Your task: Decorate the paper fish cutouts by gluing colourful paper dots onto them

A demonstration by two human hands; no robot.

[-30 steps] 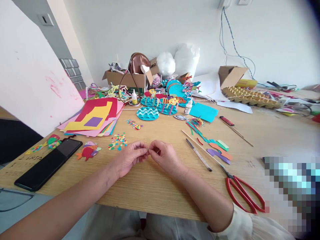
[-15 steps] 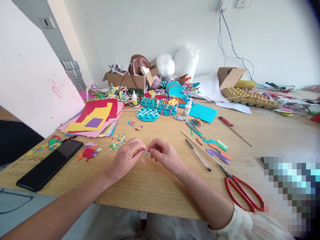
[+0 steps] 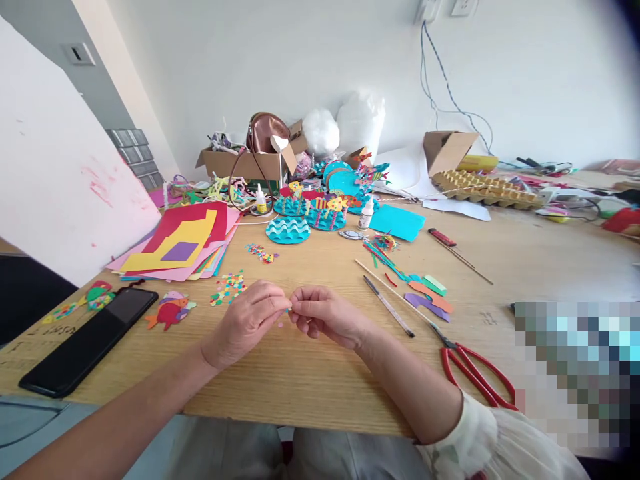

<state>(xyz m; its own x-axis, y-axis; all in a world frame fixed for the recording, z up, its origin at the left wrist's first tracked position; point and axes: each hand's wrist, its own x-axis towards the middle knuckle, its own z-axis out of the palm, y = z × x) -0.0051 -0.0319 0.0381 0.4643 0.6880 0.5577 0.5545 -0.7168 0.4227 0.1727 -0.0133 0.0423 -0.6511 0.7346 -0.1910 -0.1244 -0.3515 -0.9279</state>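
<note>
My left hand [image 3: 249, 320] and my right hand [image 3: 325, 314] meet fingertip to fingertip just above the wooden table [image 3: 310, 373], both closed in a pinch on a tiny blue scrap of paper [image 3: 287, 309]. A small pink bit [image 3: 281, 325] lies on the table under them. Just left of my hands lie a heap of coloured paper dots [image 3: 228, 287] and a red paper fish [image 3: 169, 310].
A black phone [image 3: 90, 340] lies at the left front edge. Red scissors [image 3: 475, 375], a pen [image 3: 389, 306] and a thin stick [image 3: 385, 288] lie to the right. Stacked coloured sheets [image 3: 180, 241], blue wave discs [image 3: 288, 229], glue bottles [image 3: 366, 213] and cardboard boxes [image 3: 250, 160] crowd the back.
My hands parted slightly half a second ago, dropping small bits, and have come together again in a pinch. The view has shifted a little to the right.
</note>
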